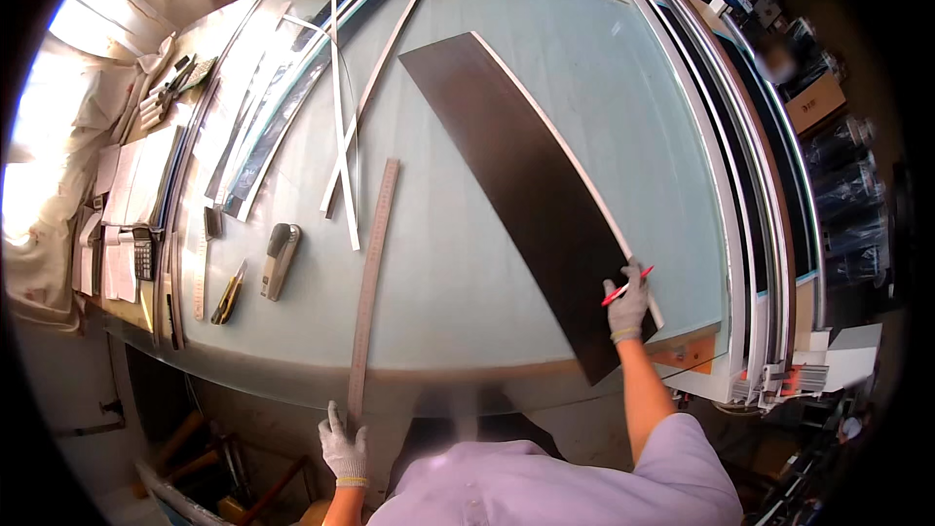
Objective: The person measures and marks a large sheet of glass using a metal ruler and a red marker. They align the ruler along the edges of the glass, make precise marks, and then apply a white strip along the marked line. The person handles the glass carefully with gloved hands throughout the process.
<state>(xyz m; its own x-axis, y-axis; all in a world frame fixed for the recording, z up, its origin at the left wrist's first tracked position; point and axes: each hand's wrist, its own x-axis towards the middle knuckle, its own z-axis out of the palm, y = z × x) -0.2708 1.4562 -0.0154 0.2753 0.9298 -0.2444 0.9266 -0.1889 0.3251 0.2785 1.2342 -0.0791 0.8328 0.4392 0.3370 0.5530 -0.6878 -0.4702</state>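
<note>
Seen from above through a round fisheye view, a person in a lilac shirt and pale work gloves stands at a large, pale blue-green glass worktop. A long, dark brown panel lies slantwise right of centre, running from the far side down to the near edge, with a white strip along its right-hand side. The right hand rests at the panel's lower right edge, its fingers closed around a red pen and covering a short stretch of the white border. To the left, a long metal ruler points away from the person, its near end reaching the worktop's front edge. The left hand is at that end, fingers partly spread; whether they grip the ruler cannot be told. Left of the ruler lie a grey and black stapler and a yellow and black utility knife. Beyond them, two narrow white strips cross in an X between the panel and a bundle of long dark and white strips, taking up much of the far left area. Papers and a dark calculator crowd the left edge. Along the right side, a bank of long metal rails borders the worktop, with a cardboard box beyond.
</note>
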